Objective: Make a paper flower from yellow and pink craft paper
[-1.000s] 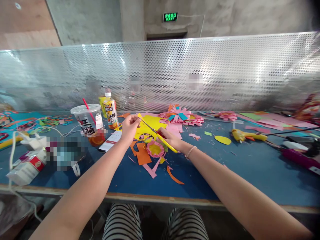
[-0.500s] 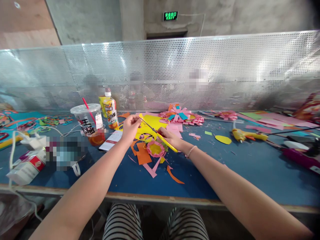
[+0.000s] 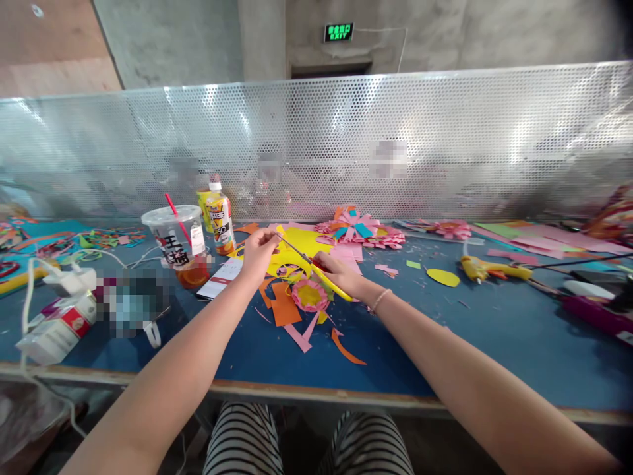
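My right hand (image 3: 337,272) is closed around the yellow handles of a pair of scissors (image 3: 332,282). The blades point up and left, toward my left hand (image 3: 262,251). That hand pinches a small piece of yellow paper (image 3: 281,229) by the blade tips; whether the blades touch it I cannot tell. Behind and below the blades lies a larger yellow sheet (image 3: 301,239) with cut edges. Just under the scissors sits a pink paper flower with a yellow centre (image 3: 310,294). Orange paper pieces (image 3: 285,305) lie beside it.
A plastic cup with a red straw (image 3: 180,264) and a drink bottle (image 3: 221,224) stand at left. More paper flowers (image 3: 357,227) lie behind my hands. At right are a yellow glue gun (image 3: 489,269) and a yellow paper oval (image 3: 443,277). A perforated metal screen (image 3: 316,132) closes the back.
The view has shifted very slightly. Both hands stay in almost the same place, and the scissors keep nearly the same angle.
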Tool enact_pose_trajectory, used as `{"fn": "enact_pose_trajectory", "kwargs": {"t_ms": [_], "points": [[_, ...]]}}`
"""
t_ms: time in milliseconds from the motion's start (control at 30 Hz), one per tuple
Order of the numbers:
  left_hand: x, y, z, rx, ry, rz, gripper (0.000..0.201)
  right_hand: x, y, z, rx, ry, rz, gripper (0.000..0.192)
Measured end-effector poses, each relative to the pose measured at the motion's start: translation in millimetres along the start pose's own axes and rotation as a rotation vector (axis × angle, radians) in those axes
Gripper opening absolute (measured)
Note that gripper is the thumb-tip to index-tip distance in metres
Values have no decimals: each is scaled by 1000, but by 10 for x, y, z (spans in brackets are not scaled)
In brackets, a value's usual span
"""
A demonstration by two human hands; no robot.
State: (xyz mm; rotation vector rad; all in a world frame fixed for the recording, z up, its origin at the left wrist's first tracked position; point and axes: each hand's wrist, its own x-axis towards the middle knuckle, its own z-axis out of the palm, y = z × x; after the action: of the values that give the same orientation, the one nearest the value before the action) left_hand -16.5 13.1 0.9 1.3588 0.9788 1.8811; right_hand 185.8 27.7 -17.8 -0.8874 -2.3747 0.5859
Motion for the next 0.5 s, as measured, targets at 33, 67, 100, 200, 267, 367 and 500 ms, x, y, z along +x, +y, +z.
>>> {"fn": "enact_pose_trajectory", "kwargs": {"t_ms": [33,67,100,200,267,367,500], "points": [[1,-3,-2,-6,1,-4,12,1,-1,0,-1,2,2,16],[0,-2,-4,-10,3,-8,12,2,-3,0,-3,3,3,16],[-2,1,-5,-14,6,-15,13,2,-5,0,-8,2,3,16],[-11,20,-5,-34,18,-47,13,4,-8,-1,-29,4,4,17],[-17,33,-7,-48,23,-69,12,5,-11,-3,-38,4,17,19],[-16,36,-16,-59,34,-85,12,6,-17,-8,-62,5,33,20],[6,19,-44,-126,67,-90,19,2,-30,-11,-106,9,15,18]]}}
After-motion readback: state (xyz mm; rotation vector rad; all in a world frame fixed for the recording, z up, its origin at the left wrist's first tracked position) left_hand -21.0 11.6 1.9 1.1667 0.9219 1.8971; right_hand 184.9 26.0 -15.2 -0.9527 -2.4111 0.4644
